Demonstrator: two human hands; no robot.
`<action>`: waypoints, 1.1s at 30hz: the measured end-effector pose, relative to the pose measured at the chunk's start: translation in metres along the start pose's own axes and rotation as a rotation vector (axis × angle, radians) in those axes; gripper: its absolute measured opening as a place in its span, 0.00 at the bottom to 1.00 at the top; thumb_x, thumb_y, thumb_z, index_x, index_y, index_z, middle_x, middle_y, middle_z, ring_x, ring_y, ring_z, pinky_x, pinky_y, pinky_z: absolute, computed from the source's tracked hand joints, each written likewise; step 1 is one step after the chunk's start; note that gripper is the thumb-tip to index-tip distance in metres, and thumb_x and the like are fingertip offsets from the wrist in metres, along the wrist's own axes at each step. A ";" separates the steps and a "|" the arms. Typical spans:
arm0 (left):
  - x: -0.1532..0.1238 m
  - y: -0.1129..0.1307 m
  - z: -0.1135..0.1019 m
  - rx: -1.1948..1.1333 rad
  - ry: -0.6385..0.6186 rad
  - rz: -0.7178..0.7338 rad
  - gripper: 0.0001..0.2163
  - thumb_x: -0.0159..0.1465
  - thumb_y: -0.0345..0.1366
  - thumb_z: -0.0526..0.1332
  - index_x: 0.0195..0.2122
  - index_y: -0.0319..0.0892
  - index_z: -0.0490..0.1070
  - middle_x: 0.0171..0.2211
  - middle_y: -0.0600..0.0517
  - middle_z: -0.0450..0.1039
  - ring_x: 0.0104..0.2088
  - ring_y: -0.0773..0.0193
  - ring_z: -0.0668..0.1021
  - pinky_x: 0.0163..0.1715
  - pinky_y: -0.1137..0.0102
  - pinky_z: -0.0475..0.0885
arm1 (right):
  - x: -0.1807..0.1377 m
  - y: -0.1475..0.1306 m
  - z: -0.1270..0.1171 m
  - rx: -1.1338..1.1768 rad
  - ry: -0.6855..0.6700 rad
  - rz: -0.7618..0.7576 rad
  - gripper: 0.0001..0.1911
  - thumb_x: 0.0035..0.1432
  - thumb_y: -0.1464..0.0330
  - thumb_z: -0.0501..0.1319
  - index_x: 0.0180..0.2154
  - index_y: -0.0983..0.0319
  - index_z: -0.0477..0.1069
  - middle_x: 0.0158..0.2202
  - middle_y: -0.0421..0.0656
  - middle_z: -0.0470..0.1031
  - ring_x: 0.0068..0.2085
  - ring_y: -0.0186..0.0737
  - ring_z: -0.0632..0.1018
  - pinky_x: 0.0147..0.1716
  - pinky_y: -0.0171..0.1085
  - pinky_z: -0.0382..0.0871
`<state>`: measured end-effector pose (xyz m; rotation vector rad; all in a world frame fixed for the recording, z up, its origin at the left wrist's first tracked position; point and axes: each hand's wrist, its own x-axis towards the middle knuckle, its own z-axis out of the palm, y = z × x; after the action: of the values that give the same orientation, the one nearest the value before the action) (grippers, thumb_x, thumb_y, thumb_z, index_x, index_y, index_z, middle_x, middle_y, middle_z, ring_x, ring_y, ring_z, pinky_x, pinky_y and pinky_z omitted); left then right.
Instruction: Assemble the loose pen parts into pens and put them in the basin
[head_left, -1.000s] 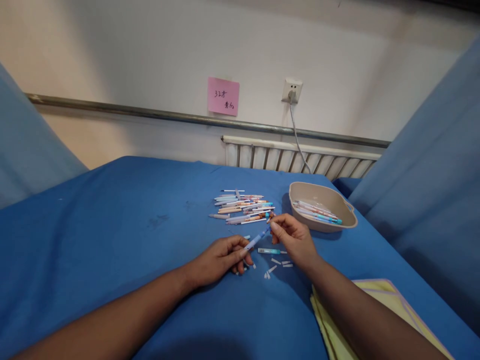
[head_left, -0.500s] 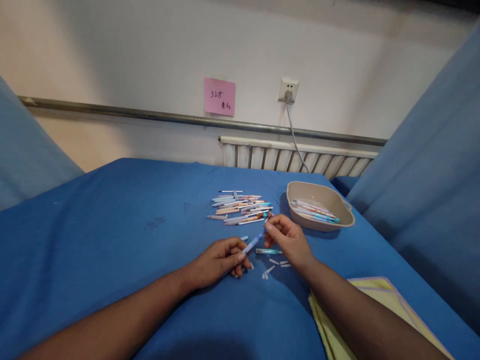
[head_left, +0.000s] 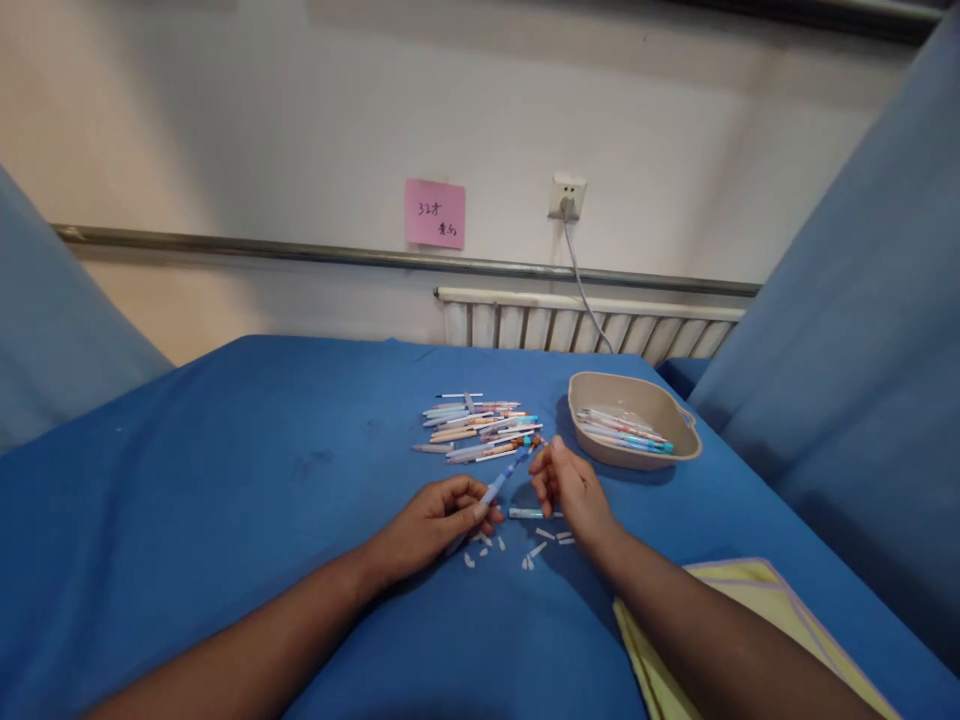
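Observation:
My left hand (head_left: 450,515) is closed around the barrel of a light blue pen (head_left: 497,484), which slants up to the right. Close to the pen's upper end is my right hand (head_left: 570,495), its fingers loosely bent and the thumb apart, seemingly holding nothing. Behind both hands lies a pile of pens and refills (head_left: 480,430). A teal pen part (head_left: 525,513) rests on the cloth between the hands, partly hidden by my right hand. Small white pieces (head_left: 536,550) are scattered just below it.
A beige basket (head_left: 686,445) with several pens inside stands at the right. A folded yellow cloth (head_left: 739,580) lies under my right forearm. Blue cloth (head_left: 225,480) covers the table. Behind are a radiator (head_left: 517,325), a metal rail and a plugged-in socket (head_left: 568,197).
My right hand has drawn back slightly from the blue pen's upper end, and its fingers have loosened. The left hand still holds the pen. The camera has tilted up a little.

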<state>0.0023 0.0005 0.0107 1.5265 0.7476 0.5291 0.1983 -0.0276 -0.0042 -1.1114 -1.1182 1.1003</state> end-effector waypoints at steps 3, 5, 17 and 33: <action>0.012 0.017 -0.001 0.137 0.094 0.095 0.13 0.59 0.44 0.60 0.35 0.38 0.71 0.34 0.47 0.74 0.34 0.63 0.73 0.36 0.70 0.67 | -0.009 -0.009 0.004 -0.137 0.005 -0.162 0.25 0.62 0.50 0.42 0.29 0.61 0.63 0.17 0.35 0.61 0.16 0.30 0.63 0.16 0.30 0.56; 0.027 0.034 0.000 0.282 0.120 0.166 0.13 0.58 0.44 0.60 0.35 0.39 0.73 0.33 0.49 0.73 0.33 0.63 0.72 0.35 0.71 0.66 | -0.018 -0.014 0.007 -0.307 -0.075 -0.368 0.21 0.64 0.56 0.42 0.30 0.61 0.65 0.19 0.37 0.64 0.20 0.32 0.67 0.21 0.31 0.61; 0.183 0.116 0.072 0.913 -0.077 0.445 0.10 0.59 0.37 0.57 0.38 0.41 0.74 0.33 0.52 0.75 0.34 0.63 0.73 0.34 0.72 0.65 | -0.018 -0.014 0.015 -0.893 -0.259 -1.062 0.17 0.62 0.59 0.43 0.33 0.61 0.66 0.25 0.40 0.74 0.26 0.34 0.74 0.27 0.34 0.66; 0.257 0.084 0.111 1.495 -0.228 0.256 0.09 0.54 0.27 0.58 0.34 0.36 0.77 0.37 0.40 0.76 0.40 0.49 0.75 0.40 0.65 0.64 | -0.015 -0.025 0.015 -1.088 -0.385 -1.070 0.25 0.63 0.52 0.42 0.31 0.60 0.69 0.24 0.38 0.74 0.32 0.35 0.75 0.24 0.33 0.67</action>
<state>0.2690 0.1112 0.0565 3.0207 0.7779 -0.1568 0.1840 -0.0434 0.0210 -0.8007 -2.3543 -0.2521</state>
